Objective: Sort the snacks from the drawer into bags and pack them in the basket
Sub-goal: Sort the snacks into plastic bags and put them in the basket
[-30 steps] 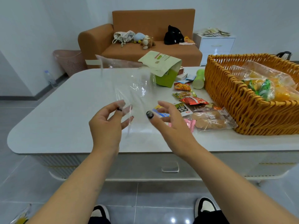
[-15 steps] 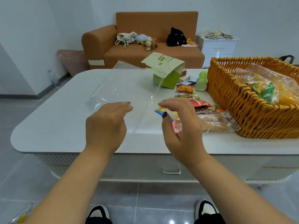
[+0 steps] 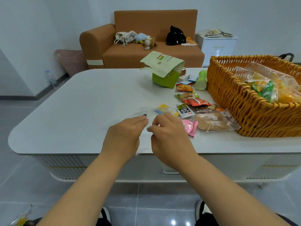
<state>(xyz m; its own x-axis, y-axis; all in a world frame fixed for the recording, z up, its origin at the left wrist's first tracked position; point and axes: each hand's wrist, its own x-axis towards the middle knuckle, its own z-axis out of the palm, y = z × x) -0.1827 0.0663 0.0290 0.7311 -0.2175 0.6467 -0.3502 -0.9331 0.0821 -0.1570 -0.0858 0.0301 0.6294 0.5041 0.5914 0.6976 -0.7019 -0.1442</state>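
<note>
So, bench first: white, rounded corners, most of its left half bare, prob. kept as work space for bagging. Basket sits at the right edge, w/ one filled clear bag already inside, so at least one sort looks done. A green box, flap open, stands near the far edge, middle-right; a pale green bottle lies just beside the basket's far-left corner.

Loose snacks run in a strip from the box toward the near edge, alongside the basket: handy for either hand, short carry to the basket. Biscuit pack lies closest to the basket wall; pink packet just left of it.

Empty bag, clear and hard to see, lies flat near the near edge, middle of the bench, partly over a yellow-blue packet. Its outline is faint; can't tell where the mouth is.

Left hand: fingers curled down, tips on the film, seems to pinch its edge. Right hand: fingers bent in tight, thumb to forefinger, pinching the film too, as far as I can tell. The two hands are nearly touching, prob. working the mouth apart so snacks can go in.
</note>
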